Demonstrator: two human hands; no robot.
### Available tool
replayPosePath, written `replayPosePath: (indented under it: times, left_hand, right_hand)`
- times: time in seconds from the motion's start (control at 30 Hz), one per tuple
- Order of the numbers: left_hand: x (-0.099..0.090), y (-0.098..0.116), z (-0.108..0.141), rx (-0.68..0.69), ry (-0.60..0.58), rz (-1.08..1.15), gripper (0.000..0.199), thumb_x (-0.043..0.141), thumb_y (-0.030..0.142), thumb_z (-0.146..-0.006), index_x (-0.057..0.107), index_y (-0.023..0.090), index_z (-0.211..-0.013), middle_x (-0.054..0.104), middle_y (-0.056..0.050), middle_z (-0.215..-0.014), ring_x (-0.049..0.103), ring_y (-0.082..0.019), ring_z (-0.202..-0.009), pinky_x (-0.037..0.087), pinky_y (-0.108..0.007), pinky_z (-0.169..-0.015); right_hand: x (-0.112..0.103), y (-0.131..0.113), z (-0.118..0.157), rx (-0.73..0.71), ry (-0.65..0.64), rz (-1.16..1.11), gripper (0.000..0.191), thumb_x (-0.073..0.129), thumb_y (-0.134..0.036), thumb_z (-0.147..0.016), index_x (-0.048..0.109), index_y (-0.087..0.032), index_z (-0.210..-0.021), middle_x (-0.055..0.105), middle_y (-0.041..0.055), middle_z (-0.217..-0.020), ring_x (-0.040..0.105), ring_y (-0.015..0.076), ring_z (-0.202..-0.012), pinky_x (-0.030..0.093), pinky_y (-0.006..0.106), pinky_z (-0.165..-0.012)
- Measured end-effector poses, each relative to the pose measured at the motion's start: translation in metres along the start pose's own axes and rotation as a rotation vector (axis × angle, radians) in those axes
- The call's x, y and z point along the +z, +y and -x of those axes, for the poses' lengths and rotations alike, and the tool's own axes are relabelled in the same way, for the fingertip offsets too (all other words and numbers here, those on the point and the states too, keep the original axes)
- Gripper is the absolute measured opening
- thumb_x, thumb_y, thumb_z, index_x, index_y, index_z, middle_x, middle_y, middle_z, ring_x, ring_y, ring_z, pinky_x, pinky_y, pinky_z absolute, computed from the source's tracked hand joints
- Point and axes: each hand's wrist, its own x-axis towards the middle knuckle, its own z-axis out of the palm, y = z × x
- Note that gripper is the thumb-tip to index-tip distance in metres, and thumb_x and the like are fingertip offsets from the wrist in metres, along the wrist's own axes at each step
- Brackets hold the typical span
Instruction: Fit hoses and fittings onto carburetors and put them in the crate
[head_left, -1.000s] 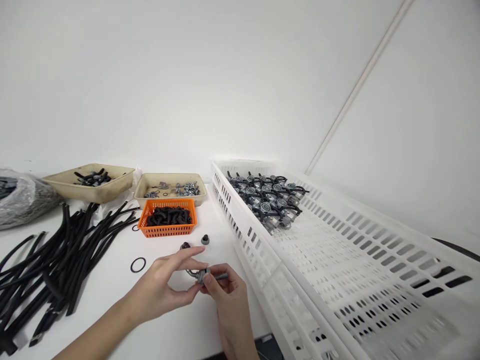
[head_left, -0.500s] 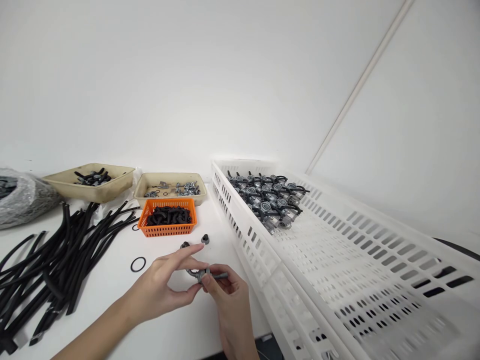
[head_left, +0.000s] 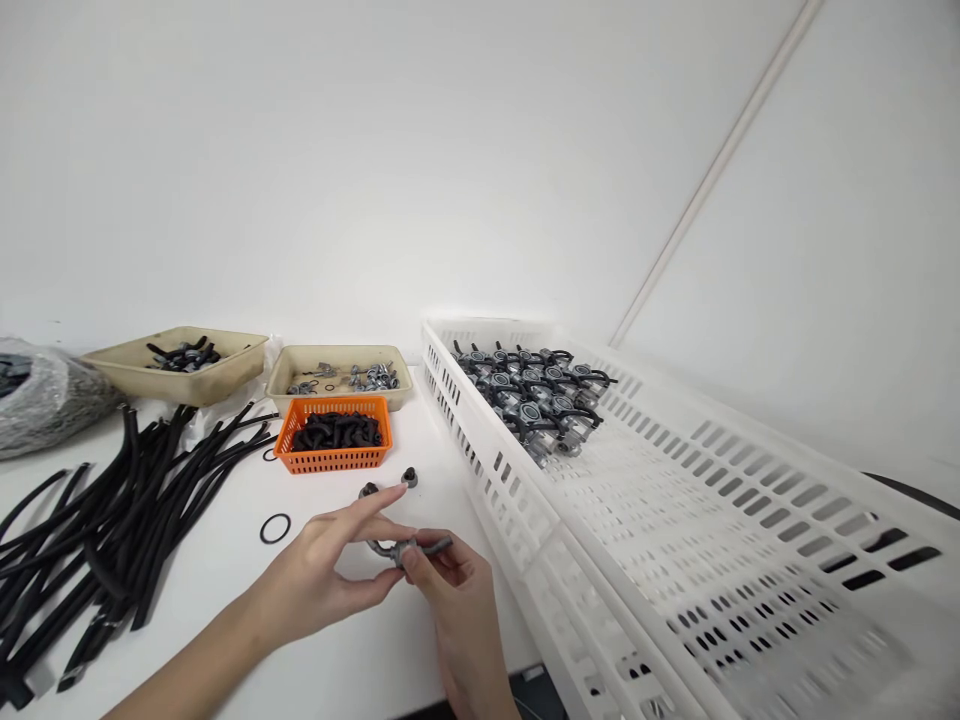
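Note:
A small grey pipe fitting [head_left: 384, 549] with thin arms to either side is held just above the white table. The thumb and fingers of my left hand [head_left: 319, 575] pinch its body, the index finger stretched out beyond. My right hand [head_left: 463, 605] grips it from the other side, thumb on the body and fingers curled behind the right arm. Part of the fitting is hidden by the fingers. Just past my left fingertips stand two small dark-topped grey pieces [head_left: 409, 478]. A black rubber ring [head_left: 262, 533] lies left of my left hand.
An orange basket [head_left: 330, 461] holds short black hoses. Behind it, two beige trays [head_left: 341, 352] contain small metal parts and hose pieces. Long black tubes [head_left: 142, 510] and a plastic bag [head_left: 67, 400] occupy the left. The white crate [head_left: 540, 525] at right holds rows of assembled parts [head_left: 531, 411].
The fitting has turned slightly between my fingers, its right arm now tilted up a little. Both hands keep their hold, and the view has shifted very slightly.

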Motion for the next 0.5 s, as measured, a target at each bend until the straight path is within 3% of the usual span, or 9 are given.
replayPosePath:
  times: [0.2, 0.5]
  left_hand:
    - [0.001, 0.001, -0.001, 0.012, 0.001, -0.004, 0.076, 0.065, 0.008, -0.079, 0.030, 0.030, -0.143, 0.074, 0.000, -0.107, 0.071, -0.013, -0.095, 0.052, -0.029, -0.096]
    - [0.006, -0.005, 0.009, -0.011, 0.062, -0.015, 0.073, 0.066, 0.010, -0.077, 0.033, 0.028, -0.140, 0.071, -0.006, -0.110, 0.071, -0.016, -0.091, 0.058, -0.034, -0.087]
  right_hand:
    - [0.001, -0.001, 0.001, 0.013, -0.015, 0.017, 0.024, 0.083, -0.035, -0.060, 0.071, -0.016, -0.069, 0.069, 0.0019, -0.064, 0.061, 0.0158, -0.065, 0.048, 0.027, -0.066]
    - [0.006, -0.003, 0.003, -0.005, 0.063, 0.036, 0.025, 0.083, -0.036, -0.058, 0.070, -0.017, -0.066, 0.068, 0.0018, -0.062, 0.061, 0.0169, -0.063, 0.047, 0.027, -0.062]
